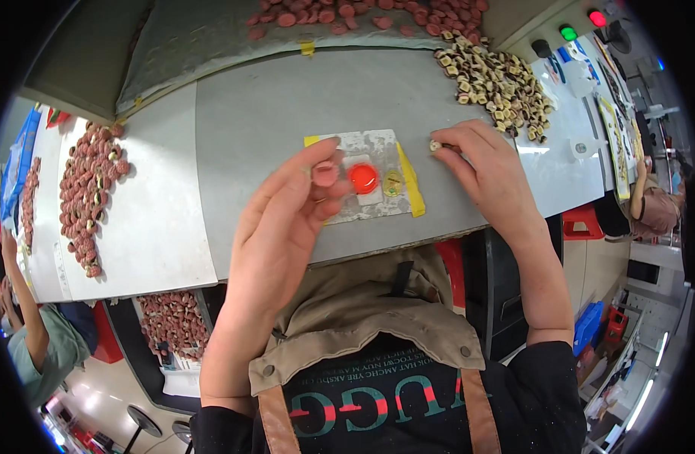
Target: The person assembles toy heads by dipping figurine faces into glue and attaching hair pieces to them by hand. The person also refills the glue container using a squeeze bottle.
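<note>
Left of centre, my left hand (283, 200) is closed on a small round pink piece (325, 173), held between thumb and fingers. My right hand (480, 163) pinches a small cream-and-dark piece (436, 145) at its fingertips, above the grey table. Between the hands lies a pale, worn plate (347, 141) fixed with yellow tape (412, 181). A glossy orange-red disc (363, 178) sits in the middle of the plate, with a yellowish oval sticker (393, 182) to its right. My left fingers partly hide the plate's left side.
Cream-and-dark pieces (499, 83) are heaped at the far right, pink pieces (340, 11) at the back. Pink-and-cream pieces (90, 197) pile up at the left; more fill a bin (173, 321) below the table. Other people (48, 344) sit at both sides. Lit buttons (568, 33) stand back right.
</note>
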The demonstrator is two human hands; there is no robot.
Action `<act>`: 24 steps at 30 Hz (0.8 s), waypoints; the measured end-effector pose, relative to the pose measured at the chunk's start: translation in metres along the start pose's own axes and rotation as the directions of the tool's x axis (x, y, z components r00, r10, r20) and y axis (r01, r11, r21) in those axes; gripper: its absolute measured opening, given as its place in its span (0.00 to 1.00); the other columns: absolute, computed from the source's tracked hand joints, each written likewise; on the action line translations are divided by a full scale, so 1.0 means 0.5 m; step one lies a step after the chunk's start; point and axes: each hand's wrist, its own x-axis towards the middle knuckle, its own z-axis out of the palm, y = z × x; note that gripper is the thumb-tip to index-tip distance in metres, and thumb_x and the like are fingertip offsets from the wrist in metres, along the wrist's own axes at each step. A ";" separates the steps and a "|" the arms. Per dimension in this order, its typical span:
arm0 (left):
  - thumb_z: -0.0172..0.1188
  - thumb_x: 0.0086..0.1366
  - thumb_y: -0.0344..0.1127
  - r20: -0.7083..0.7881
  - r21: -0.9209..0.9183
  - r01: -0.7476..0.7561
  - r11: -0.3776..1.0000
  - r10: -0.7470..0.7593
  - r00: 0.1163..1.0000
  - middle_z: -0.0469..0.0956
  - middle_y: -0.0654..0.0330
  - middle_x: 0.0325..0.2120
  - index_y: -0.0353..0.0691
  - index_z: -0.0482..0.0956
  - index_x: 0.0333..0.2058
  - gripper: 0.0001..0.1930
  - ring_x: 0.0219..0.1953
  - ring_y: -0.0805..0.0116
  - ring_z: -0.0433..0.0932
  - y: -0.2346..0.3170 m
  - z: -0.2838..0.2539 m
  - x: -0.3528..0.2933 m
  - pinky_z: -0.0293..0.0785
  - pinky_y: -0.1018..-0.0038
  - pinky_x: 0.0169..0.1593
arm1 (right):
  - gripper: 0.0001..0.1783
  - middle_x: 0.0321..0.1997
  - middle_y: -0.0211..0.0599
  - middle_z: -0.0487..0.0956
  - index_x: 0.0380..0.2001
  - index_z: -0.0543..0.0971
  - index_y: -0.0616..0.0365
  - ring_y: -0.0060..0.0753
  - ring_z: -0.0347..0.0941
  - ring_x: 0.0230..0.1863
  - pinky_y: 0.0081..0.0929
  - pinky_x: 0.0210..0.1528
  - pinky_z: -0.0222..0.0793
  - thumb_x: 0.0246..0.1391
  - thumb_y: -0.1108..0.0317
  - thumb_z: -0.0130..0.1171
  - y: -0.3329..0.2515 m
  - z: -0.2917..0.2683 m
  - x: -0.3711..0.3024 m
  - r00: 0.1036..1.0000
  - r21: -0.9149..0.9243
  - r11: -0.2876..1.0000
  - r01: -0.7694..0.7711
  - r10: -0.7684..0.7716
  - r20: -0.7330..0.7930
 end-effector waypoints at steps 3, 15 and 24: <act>0.49 0.71 0.35 -0.044 -0.041 0.041 0.998 -0.042 0.998 0.74 0.64 0.44 0.34 0.67 0.58 0.20 0.44 0.77 0.73 -0.010 0.000 -0.004 0.69 0.78 0.50 | 0.10 0.36 0.38 0.77 0.39 0.78 0.61 0.37 0.74 0.38 0.30 0.39 0.70 0.52 0.72 0.61 -0.034 -0.007 0.010 0.989 0.206 0.968 -0.143 0.131 0.073; 0.52 0.70 0.33 -0.033 -0.083 0.007 0.997 -0.010 0.999 0.75 0.65 0.44 0.38 0.70 0.56 0.17 0.44 0.77 0.74 -0.015 -0.018 -0.020 0.69 0.79 0.50 | 0.11 0.34 0.37 0.75 0.36 0.79 0.59 0.41 0.72 0.36 0.33 0.37 0.70 0.47 0.74 0.63 -0.126 0.073 0.050 0.988 0.193 0.969 0.152 -0.155 -0.001; 0.51 0.70 0.33 0.033 -0.181 0.002 0.984 0.004 0.999 0.76 0.63 0.44 0.36 0.69 0.56 0.17 0.44 0.75 0.76 -0.021 -0.034 -0.015 0.71 0.79 0.50 | 0.12 0.34 0.32 0.75 0.35 0.80 0.57 0.37 0.71 0.37 0.31 0.38 0.69 0.43 0.76 0.62 -0.104 0.052 0.067 0.953 0.106 0.953 0.283 -0.292 0.081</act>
